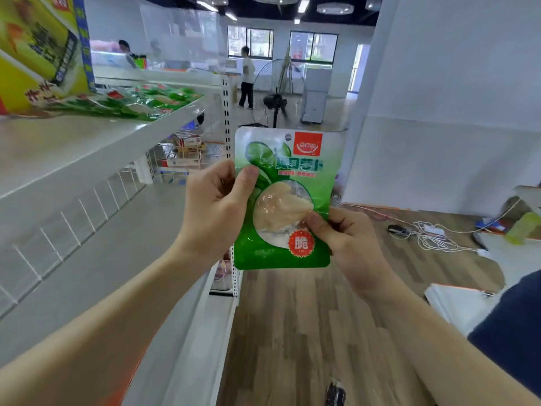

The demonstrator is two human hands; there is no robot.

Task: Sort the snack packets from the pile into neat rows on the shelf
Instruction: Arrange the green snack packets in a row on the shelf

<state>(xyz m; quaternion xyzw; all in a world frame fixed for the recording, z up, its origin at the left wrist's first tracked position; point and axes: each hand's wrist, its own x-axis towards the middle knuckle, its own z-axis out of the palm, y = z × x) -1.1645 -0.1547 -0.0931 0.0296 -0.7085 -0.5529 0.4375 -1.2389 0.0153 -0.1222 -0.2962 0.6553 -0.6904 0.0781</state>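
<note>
Green snack packet (292, 171) upright, face to camera, held in mid-air just off the end of the shelf (73, 148). Grip of left hand (215, 206) pinches its left edge, thumb on the front; grip of right hand (348, 241) pinches its lower right corner. Pile of green packets (140, 102) lies farther along the shelf, beside a yellow carton (35, 54). Pedestal fan (276, 95) stands behind on the wooden floor (292, 332)
</note>
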